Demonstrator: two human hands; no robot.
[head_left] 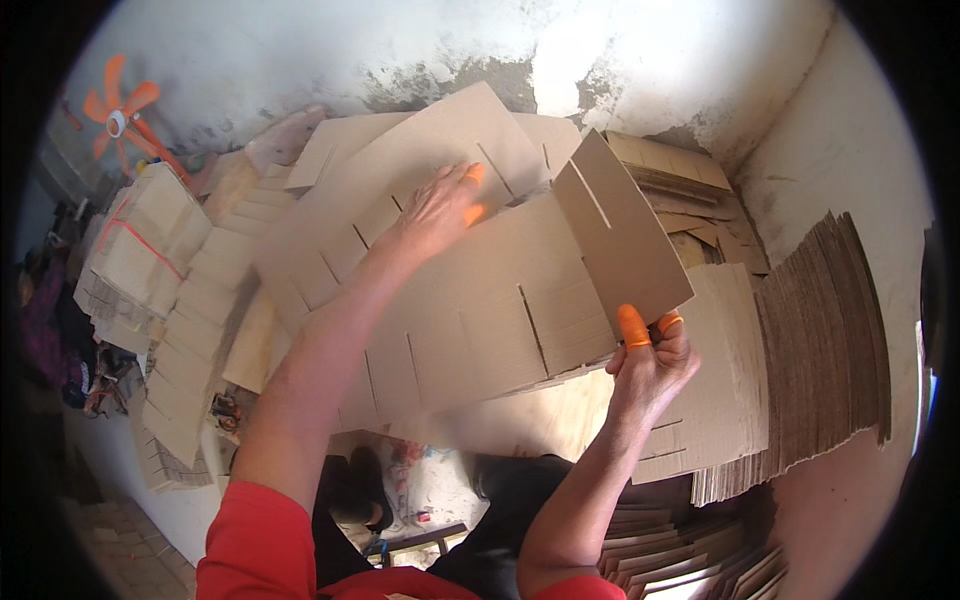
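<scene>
Slotted cardboard sheets spread out in front of me. My left hand [435,215] lies on a large slotted cardboard sheet [455,130], fingers stretched out, with orange finger covers on some tips. Toward me is another long slotted sheet [480,300], its near edge above my lap. At its right end a smaller cardboard divider [625,235] stands up at an angle, with one slot in it. My right hand [655,355], also with orange finger covers, pinches the divider's lower corner between thumb and fingers. The underside of the sheets is hidden.
Stacked cardboard [825,340] stands at the right, with more sheets [690,590] below. A bundle tied with red string [150,240] and an orange fan [117,122] are at the left. A peeling wall [480,50] rises behind.
</scene>
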